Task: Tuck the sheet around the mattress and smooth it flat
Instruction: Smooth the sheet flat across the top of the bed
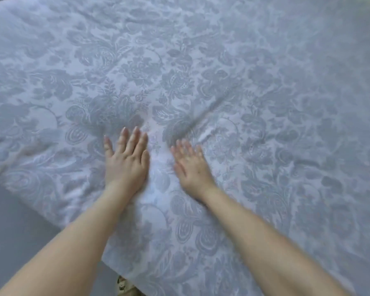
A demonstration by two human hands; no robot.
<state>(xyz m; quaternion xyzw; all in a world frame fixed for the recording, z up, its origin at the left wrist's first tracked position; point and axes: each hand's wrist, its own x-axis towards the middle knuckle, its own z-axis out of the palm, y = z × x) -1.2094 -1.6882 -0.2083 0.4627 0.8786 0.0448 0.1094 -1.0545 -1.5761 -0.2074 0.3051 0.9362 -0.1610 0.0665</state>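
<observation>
A pale sheet (pixel 201 67) with a grey-blue floral pattern covers the mattress and fills most of the view. My left hand (pixel 126 161) lies flat on it, palm down, fingers straight and together. My right hand (pixel 190 165) lies flat beside it, a little to the right, fingers spread and blurred. A long crease (pixel 203 116) runs up and to the right from just beyond my right fingertips. Small wrinkles (pixel 30 150) show near the bed's left edge. The mattress itself is hidden under the sheet.
The bed's near edge runs diagonally from the left side down to the bottom middle. Grey floor (pixel 15 221) lies at the lower left. A small patterned item (pixel 124 285) shows at the bottom edge beside the bed.
</observation>
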